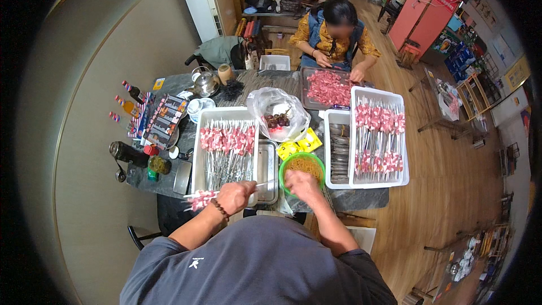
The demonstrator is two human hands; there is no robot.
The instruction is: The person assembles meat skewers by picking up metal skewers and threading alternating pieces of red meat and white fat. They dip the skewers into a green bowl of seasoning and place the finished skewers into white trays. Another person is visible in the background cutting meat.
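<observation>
My left hand [236,197] is closed around a bunch of metal skewers, whose ends with raw meat pieces [200,199] stick out to the left. It is over the near edge of a white plastic tray [195,152] of meat skewers [228,140]. My right hand [301,184] is at the near side of a green-rimmed round basket [324,169] filled with tan rubber bands [305,164]; its fingertips are blurred, so whether they hold a band cannot be told. Between the two lies a steel tray [273,171]. More meat skewers [379,135] lie in a stacked white tray [354,148] on the right.
Across the table a co-worker [336,36] handles cut raw meat [328,88] in a shallow tray. Grapes [277,119] lie in a plastic bag. A glass teapot [206,82], bottles [131,108], a menu [164,120], a thermos [127,153] and a jar [159,164] stand or lie left.
</observation>
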